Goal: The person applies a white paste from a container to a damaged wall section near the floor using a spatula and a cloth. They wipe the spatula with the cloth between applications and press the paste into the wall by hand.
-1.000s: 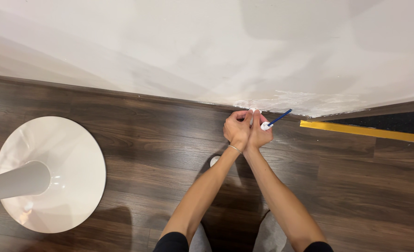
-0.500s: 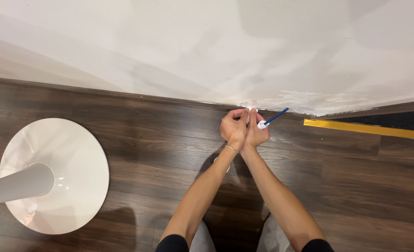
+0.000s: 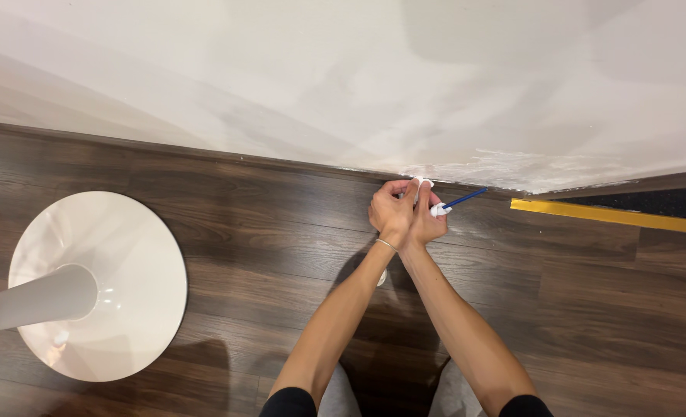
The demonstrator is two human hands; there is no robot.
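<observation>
Left hand [image 3: 392,213] curled, right hand [image 3: 426,218] grips blue brush [image 3: 457,202]; both stay at wall [image 3: 343,85] bottom edge, barely moved, dabbing same spot.

Tool [image 3: 457,202] tip hidden by right hand [image 3: 426,220], white table base [image 3: 100,286] stem cut off at left edge

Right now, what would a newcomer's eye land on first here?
Two bare hands pressed together at the foot of the white wall: the left hand beside the right hand, which grips a thin blue-handled tool with a white tip. At left, a glossy white round pedestal base stands on the dark wood-plank floor.
</observation>
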